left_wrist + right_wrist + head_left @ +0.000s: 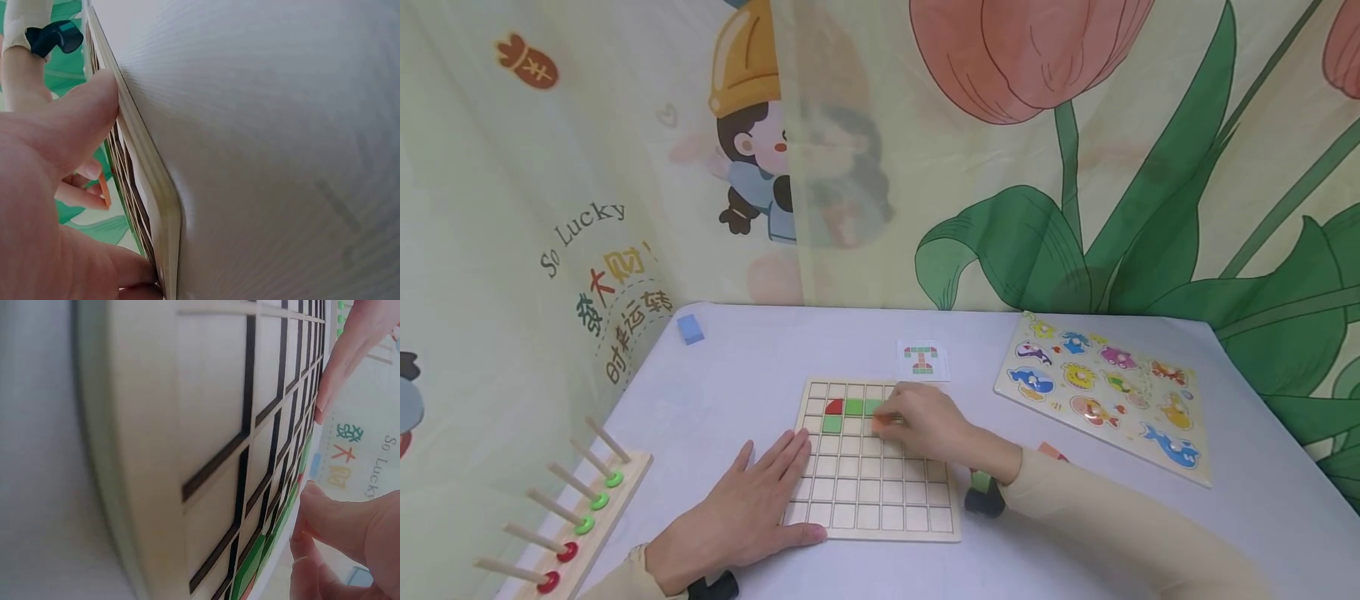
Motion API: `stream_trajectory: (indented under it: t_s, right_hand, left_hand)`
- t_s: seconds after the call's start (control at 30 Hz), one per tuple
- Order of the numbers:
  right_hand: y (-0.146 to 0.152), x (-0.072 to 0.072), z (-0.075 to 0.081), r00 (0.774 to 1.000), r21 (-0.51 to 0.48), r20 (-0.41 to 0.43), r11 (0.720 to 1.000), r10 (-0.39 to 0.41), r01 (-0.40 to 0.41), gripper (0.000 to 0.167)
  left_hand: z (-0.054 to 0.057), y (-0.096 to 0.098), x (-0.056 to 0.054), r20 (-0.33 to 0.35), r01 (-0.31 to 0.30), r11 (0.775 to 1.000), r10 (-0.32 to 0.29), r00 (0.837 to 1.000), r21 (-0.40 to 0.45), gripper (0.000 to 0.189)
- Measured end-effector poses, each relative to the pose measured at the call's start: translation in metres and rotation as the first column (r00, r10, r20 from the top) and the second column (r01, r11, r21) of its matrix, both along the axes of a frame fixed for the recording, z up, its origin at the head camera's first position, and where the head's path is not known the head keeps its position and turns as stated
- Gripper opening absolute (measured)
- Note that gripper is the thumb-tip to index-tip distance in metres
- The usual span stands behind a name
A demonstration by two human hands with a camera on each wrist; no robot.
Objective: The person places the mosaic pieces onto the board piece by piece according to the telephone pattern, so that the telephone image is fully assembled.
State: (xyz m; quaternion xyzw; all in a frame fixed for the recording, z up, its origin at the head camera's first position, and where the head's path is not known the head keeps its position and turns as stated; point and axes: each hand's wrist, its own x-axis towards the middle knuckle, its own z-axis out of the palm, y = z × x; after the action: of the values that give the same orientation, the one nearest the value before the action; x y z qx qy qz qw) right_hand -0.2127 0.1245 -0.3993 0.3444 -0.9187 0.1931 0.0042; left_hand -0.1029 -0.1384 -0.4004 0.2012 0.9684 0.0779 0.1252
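A wooden grid board [880,508] lies on the table. In its upper rows sit a red quarter-round tile [834,407], a green square tile [853,407] with another green one to its right, and a green tile [832,424] below the red one. My left hand [752,500] rests flat along the board's left edge, its thumb at the front edge. Over the upper right of the grid, my right hand [928,421] pinches an orange tile [105,189] between thumb and fingers. The hand hides some cells there.
Behind the board lies a pattern card [922,361]. An animal puzzle board [1105,392] lies at right, a peg rack [617,500] with red and green rings at left, and a blue block [690,329] at back left. A red tile [1052,451] shows beyond the right wrist.
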Motion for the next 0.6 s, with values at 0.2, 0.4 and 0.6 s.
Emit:
stream_trajectory:
  t_s: [0.2,0.4,0.6]
  right_hand:
    - [-0.01,-0.004,-0.001,1.0,0.032,0.018,0.999,0.009,-0.009,0.021]
    - [-0.015,-0.004,-0.001,0.999,0.046,0.037,0.999,-0.009,0.008,0.02]
    - [-0.016,-0.006,-0.002,0.999,0.046,0.045,0.999,-0.022,0.02,0.023]
  left_hand:
    - [0.0,0.0,-0.001,-0.002,0.004,1.0,-0.004,1.0,0.003,0.11]
    - [0.0,0.0,-0.001,0.004,0.007,1.0,-0.007,1.0,0.002,0.111]
    - [0.0,0.0,-0.001,-0.002,0.007,1.0,-0.007,1.0,0.004,0.11]
